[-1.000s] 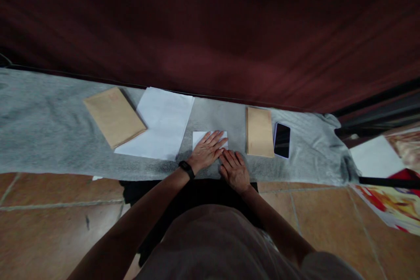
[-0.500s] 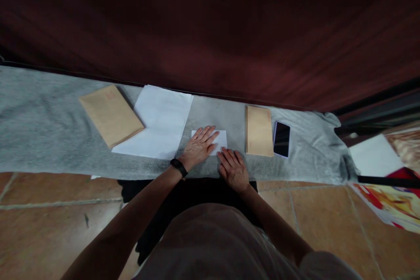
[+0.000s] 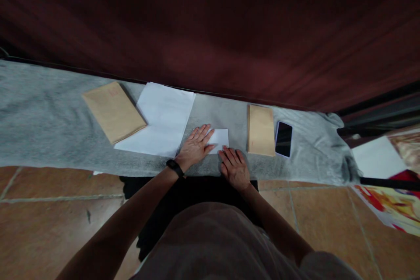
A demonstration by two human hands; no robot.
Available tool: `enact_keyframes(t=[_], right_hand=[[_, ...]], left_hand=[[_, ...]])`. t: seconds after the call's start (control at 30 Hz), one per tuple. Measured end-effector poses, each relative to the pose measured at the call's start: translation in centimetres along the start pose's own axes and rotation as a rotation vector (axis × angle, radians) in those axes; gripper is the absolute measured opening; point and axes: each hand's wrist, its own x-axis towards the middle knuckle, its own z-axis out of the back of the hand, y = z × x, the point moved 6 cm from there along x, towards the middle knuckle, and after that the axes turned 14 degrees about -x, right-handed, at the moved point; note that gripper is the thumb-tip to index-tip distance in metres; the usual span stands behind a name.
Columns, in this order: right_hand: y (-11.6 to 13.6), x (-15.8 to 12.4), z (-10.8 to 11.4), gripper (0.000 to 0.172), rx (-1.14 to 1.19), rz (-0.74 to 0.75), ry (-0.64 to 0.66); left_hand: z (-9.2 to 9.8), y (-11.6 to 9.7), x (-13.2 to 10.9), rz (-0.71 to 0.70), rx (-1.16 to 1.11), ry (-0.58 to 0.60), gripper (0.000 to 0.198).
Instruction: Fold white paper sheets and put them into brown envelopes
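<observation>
A small folded-looking piece of white paper [image 3: 219, 138] lies on the grey cloth in front of me. My left hand [image 3: 196, 145], with a black band on the wrist, rests flat on its left part, fingers spread. At the paper's lower right corner, my right hand [image 3: 234, 166] lies palm down with its fingers stretched out, fingertips at the edge. To the left is a stack of larger white sheets [image 3: 164, 118], partly covered by a pile of brown envelopes [image 3: 114, 111]. A second pile of brown envelopes [image 3: 261, 130] sits to the right.
A phone [image 3: 284, 139] with a dark screen lies right of the envelopes. The grey cloth [image 3: 49, 109] covers a narrow surface against a dark red hanging curtain [image 3: 210, 52]. Printed and white sheets [image 3: 379, 157] are at the far right, above a tiled floor [image 3: 315, 210].
My left hand has slid left across the small paper, uncovering more of it. My right hand stays at the lower right corner. The view has shifted slightly.
</observation>
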Motion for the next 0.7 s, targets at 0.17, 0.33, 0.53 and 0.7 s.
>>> enact_keyframes(t=[0.17,0.33,0.53,0.7], right_hand=[[0.0,0.0,-0.1,0.048,-0.004,-0.007,-0.004],[0.0,0.1,-0.1,0.048,0.002,-0.006,-0.006],[-0.1,0.2,-0.1,0.05,0.001,-0.017,0.016],[-0.1,0.1,-0.2,0.044,0.003,-0.022,-0.001]], left_hand=[[-0.2,0.3,-0.3,0.05,-0.005,0.002,0.065],[-0.1,0.6,-0.8,0.093,0.006,-0.038,0.068],[0.2,-0.7,-1.3,0.153,0.001,-0.098,0.063],[-1.7,-5.1,-0.9,-0.008,-0.042,0.059,0.061]])
